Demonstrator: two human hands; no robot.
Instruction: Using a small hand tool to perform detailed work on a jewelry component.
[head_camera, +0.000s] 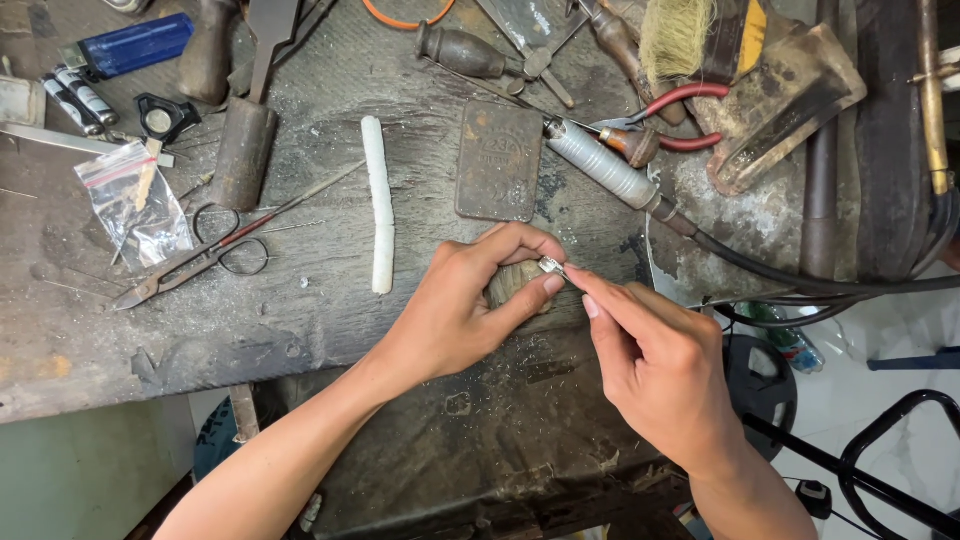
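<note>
Dark worn workbench (300, 330) fills most of the frame, scratched and dusty, cluttered along the top. Left hand (455, 310) at centre frame, fingers curled tight around a rounded brownish wooden peg (512, 285) that sticks up from the bench; thumb and forefinger pinch a small silver metal piece (551, 266) against the peg's top. Right hand (655, 365) lower right of centre, fingertips pressed together on the same silver piece from the right side; what else it holds, cannot tell. Both hands touch at the piece. Black cable (800, 280) runs from right edge to a grey rotary handpiece (605, 165) lying upper centre-right. Dark rectangular metal block (499, 160) just left of the handpiece, above the hands. White rough stick (378, 205) lies upright left of the block. Scissors (200, 258) left of the stick, closed. Small clear plastic bag (135, 205) at left. Blue lighter (135, 45) upper left corner. Red-handled pliers (680, 115) upper right, beside a bristle brush (680, 35).
</note>
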